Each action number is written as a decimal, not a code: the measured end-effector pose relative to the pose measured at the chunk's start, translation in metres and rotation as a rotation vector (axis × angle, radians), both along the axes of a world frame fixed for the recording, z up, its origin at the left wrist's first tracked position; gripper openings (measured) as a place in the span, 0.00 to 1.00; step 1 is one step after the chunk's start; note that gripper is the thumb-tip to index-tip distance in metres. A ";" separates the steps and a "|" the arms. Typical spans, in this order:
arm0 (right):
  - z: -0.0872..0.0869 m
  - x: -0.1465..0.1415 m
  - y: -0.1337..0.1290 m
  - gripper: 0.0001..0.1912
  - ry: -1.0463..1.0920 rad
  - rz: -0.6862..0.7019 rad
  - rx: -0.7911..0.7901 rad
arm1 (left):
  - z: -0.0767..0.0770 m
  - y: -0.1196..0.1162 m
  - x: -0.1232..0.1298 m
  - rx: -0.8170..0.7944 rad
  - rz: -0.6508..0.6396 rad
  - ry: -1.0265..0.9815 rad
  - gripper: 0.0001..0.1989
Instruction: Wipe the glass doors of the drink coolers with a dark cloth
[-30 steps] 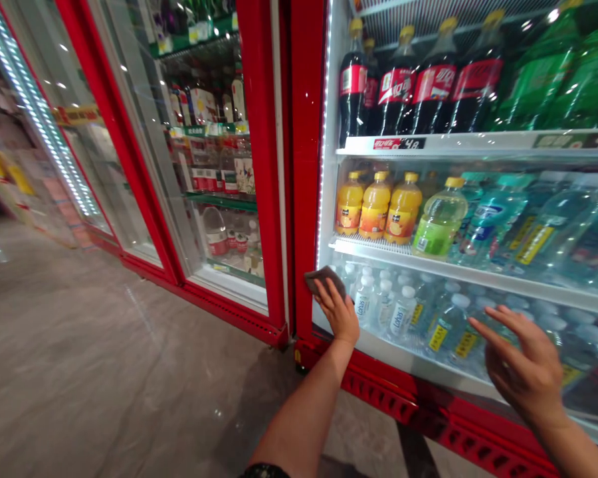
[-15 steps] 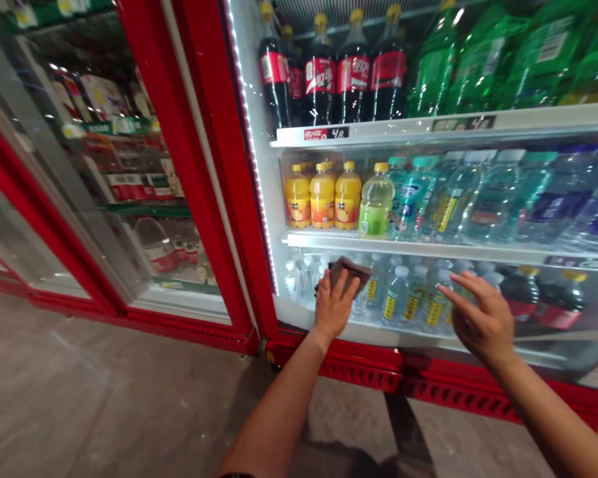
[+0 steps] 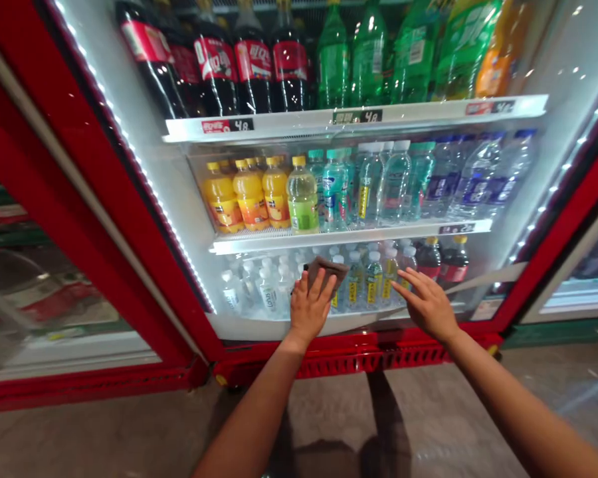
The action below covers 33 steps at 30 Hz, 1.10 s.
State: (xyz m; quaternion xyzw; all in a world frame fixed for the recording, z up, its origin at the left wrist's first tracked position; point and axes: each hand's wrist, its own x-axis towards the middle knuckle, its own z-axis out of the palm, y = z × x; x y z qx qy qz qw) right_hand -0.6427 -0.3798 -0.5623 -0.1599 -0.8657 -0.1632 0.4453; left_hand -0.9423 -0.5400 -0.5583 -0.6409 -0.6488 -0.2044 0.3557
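Note:
My left hand [image 3: 309, 311] presses a folded grey-brown cloth [image 3: 333, 267] against the fridge's glass front, low down, with its fingers laid over it. Part of the cloth is hidden behind the fingers. To the right, my right hand [image 3: 428, 305] is open with fingers apart and nothing in it, close to the glass; I cannot tell if it touches. Behind the glass, around both hands, stand small water bottles [image 3: 373, 279] with yellow labels. Clear bottles with white caps [image 3: 266, 292] are left of the cloth.
The fridge has a red frame [image 3: 179, 292] and a slotted red base [image 3: 339, 362]. Shelves above hold orange juice [image 3: 224, 199], cola [image 3: 254, 60] and large green bottles [image 3: 371, 60]. Another red-framed fridge adjoins at left. The floor [image 3: 129, 431] lies below.
My view has swung right, so the fridge's right side now shows. The cloth in my left hand has moved right along the glass. My right hand stays open beside it.

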 end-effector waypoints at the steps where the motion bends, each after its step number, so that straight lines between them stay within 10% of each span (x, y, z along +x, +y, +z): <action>1: -0.005 0.002 0.001 0.34 -0.022 -0.007 -0.013 | -0.004 0.005 0.008 -0.033 -0.062 0.036 0.38; 5: -0.022 0.014 0.004 0.39 -0.116 -0.042 -0.069 | -0.021 -0.009 0.003 -0.185 -0.317 0.175 0.38; 9: -0.031 0.029 0.009 0.43 -0.140 -0.095 -0.131 | -0.007 -0.011 -0.007 -0.094 -0.290 0.164 0.38; 16: -0.041 0.045 0.014 0.41 -0.208 -0.146 -0.199 | 0.011 0.052 0.070 -0.093 -0.297 0.095 0.37; 21: -0.046 0.065 0.018 0.40 -0.208 -0.230 -0.230 | -0.003 0.028 0.042 -0.157 -0.454 0.215 0.36; 27: -0.048 0.068 0.024 0.42 -0.075 -0.243 -0.287 | 0.037 0.067 0.074 -0.011 -0.246 0.073 0.38; 33: -0.054 0.075 0.030 0.48 -0.023 -0.251 -0.360 | 0.039 0.101 0.117 -0.161 -0.592 0.318 0.34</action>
